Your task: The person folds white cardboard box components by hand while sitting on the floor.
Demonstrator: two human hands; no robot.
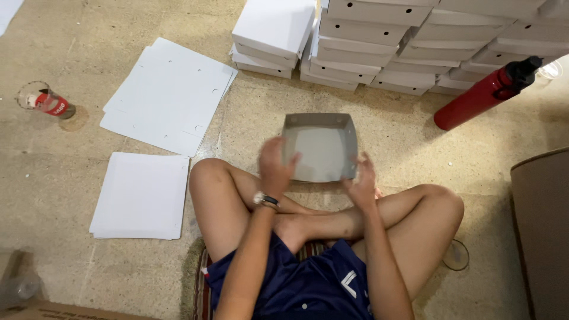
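The person is sitting cross-legged on the floor, and a shallow grey box is lying open side up on the floor just in front of the knees. The left hand is hovering with fingers loosely spread over the box's left wall, blurred, so contact is unclear. The right hand is resting, fingers open, at the near right corner, apparently touching the rim. Flat white sheets are lying to the left.
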